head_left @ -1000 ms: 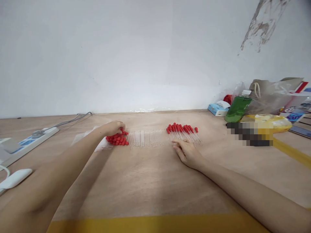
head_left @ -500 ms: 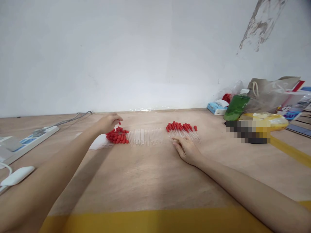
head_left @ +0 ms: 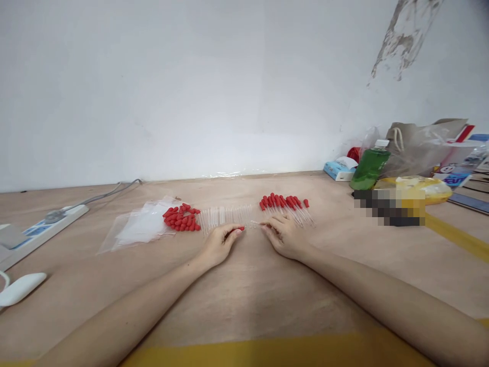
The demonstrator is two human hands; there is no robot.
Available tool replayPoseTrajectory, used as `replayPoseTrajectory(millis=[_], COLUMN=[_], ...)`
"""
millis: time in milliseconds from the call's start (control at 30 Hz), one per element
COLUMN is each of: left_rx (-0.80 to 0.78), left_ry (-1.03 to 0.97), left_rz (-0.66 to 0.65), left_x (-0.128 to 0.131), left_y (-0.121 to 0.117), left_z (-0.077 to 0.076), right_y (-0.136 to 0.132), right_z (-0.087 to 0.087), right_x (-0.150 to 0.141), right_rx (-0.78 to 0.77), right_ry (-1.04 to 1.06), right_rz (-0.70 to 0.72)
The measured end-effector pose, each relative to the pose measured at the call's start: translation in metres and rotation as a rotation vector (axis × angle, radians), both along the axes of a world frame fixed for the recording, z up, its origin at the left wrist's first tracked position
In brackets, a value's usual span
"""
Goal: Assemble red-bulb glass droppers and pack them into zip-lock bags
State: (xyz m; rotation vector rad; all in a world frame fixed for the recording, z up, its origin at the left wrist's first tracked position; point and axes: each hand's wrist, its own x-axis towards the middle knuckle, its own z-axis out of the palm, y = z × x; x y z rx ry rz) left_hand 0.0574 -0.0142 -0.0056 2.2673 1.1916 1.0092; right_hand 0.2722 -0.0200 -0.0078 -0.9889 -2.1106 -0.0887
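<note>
Between the fingertips of my left hand [head_left: 221, 244] is a red rubber bulb [head_left: 240, 229], pointing right. My right hand [head_left: 286, 237] pinches a thin clear glass dropper tube [head_left: 255, 223], whose end points left toward the bulb; a small gap seems to lie between them. Behind my left hand, bare glass tubes [head_left: 223, 215] lie side by side in a row. A pile of loose red bulbs [head_left: 181, 218] sits left of that row. Beyond my right hand lie several droppers [head_left: 284, 201] with red bulbs fitted on their far ends.
Clear plastic bags [head_left: 141, 224] lie left of the bulb pile. A power strip [head_left: 46, 229] and a white plug [head_left: 25, 289] are at the far left. On the right stand a tissue pack [head_left: 339, 169], a green bottle [head_left: 370, 165] and a yellow package [head_left: 416, 188].
My left hand has come from the bulb pile toward the right and nearer me, carrying one red bulb. My right hand stays near the same place, holding the glass tube.
</note>
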Motion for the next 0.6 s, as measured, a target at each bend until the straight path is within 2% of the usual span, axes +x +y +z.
replayPoseTrajectory(millis=[200,400,600], left_rx=[-0.035,-0.025,0.000], left_ry=[0.010,0.019,0.059], left_rz=[-0.035,-0.039,-0.100], left_x=[0.001,0.002,0.003], left_y=[-0.005,-0.007,-0.011], left_z=[0.001,0.004,0.008], right_y=[-0.003,-0.001,-0.003], right_z=[-0.001,-0.003,0.005], right_x=[-0.004,-0.002,-0.001], right_rx=[0.023,0.005,-0.026], right_ry=[-0.064,-0.064,-0.156], right_rz=[0.075,0.091,0.110])
